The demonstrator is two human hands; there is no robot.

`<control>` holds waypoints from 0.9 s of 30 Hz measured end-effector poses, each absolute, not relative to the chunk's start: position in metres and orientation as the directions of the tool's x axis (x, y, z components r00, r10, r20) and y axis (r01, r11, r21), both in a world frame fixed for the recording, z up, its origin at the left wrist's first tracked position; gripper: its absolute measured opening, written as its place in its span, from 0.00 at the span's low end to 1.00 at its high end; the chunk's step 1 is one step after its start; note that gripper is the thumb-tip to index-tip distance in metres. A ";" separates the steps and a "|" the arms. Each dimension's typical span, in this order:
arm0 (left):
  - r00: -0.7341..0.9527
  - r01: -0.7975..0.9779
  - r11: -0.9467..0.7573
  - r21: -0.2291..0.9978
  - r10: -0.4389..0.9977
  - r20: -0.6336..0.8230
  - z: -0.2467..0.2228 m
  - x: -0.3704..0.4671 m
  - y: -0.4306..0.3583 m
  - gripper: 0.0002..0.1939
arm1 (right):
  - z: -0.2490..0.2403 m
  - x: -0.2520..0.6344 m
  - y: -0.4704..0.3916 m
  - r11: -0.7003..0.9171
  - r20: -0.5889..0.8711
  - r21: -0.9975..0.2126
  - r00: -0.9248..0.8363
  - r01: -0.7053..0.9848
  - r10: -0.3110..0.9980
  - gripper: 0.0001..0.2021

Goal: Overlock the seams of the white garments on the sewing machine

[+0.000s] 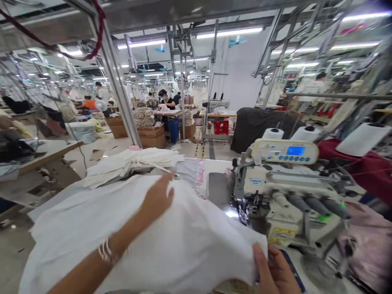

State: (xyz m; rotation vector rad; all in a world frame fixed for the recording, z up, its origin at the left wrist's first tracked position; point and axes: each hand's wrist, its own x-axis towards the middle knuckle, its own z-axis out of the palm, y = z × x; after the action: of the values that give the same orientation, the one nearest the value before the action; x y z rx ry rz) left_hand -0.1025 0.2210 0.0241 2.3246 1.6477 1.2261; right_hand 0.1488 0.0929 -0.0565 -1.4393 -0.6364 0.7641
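Observation:
A large white fabric piece (101,228) is spread over the table in front of the sewing machine (260,183). Above its far edge is my left hand (159,196), blurred, with thumb and fingers apart and nothing visibly gripped. At the lower right, my right hand (274,269) pinches the fabric's right corner between thumb and fingers, just in front of the machine. Behind the spread piece lies a stack of cream-white fabric pieces (131,161), with a thin strip trailing toward my left fingertips.
White thread cones (364,139) stand behind the machine. Pink fabric (367,241) lies at the right, dark red fabric (367,171) behind it. A metal post (118,81) rises beyond the table. A masked person (167,100) sits farther back near cardboard boxes (151,136).

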 end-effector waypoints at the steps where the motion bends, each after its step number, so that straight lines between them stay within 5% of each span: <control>1: 0.234 0.744 -0.514 0.427 0.798 0.555 0.013 -0.081 0.205 0.18 | -0.059 0.150 0.096 -0.019 -0.093 -0.992 0.610 -0.126 0.787 0.30; 2: 0.420 0.668 -0.639 0.382 0.747 0.515 0.003 -0.062 0.188 0.18 | -0.060 0.151 0.098 -0.018 -0.114 -0.986 0.602 -0.163 0.790 0.31; 5: 0.629 0.582 -0.771 0.260 0.629 0.458 -0.016 -0.022 0.153 0.18 | -0.055 0.152 0.100 -0.049 -0.161 -0.979 0.598 -0.199 0.785 0.31; 14: 0.525 0.786 -0.612 0.093 0.738 0.424 -0.015 -0.005 0.177 0.20 | -0.054 0.178 0.106 0.058 -0.016 -0.992 0.574 -0.111 0.819 0.25; 18: 0.517 0.740 -0.671 0.041 0.606 0.604 -0.016 -0.003 0.149 0.18 | -0.083 0.215 0.062 -0.049 0.067 -0.982 0.584 0.181 0.809 0.20; 20: 0.576 0.600 -0.793 0.111 0.524 0.627 -0.034 -0.008 0.116 0.13 | -0.109 0.241 0.029 -0.146 0.068 -0.899 0.462 0.412 0.885 0.17; 22: 0.703 0.453 -0.836 0.309 0.549 0.453 -0.070 -0.018 0.076 0.07 | -0.140 0.263 -0.001 -0.177 -0.046 -0.799 0.235 0.574 0.971 0.14; 24: 0.720 0.540 -0.708 0.456 0.668 0.185 -0.118 -0.032 0.038 0.04 | -0.170 0.276 -0.023 -0.163 -0.106 -0.736 0.126 0.657 0.986 0.13; 25: 0.702 0.617 -0.654 0.439 0.709 0.070 -0.143 -0.039 0.022 0.01 | -0.183 0.278 -0.029 -0.150 -0.113 -0.719 0.099 0.678 0.989 0.13; 27: 0.628 0.737 -0.591 0.327 0.778 -0.008 -0.184 -0.049 0.000 0.12 | -0.204 0.275 -0.033 -0.119 -0.087 -0.697 0.082 0.707 0.993 0.13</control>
State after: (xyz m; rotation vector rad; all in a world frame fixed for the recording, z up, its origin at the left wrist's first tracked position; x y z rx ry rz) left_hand -0.0494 0.0000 -0.1845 2.5534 1.2225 0.1948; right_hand 0.2754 -0.0334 -0.2036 -1.8821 -1.6728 0.7767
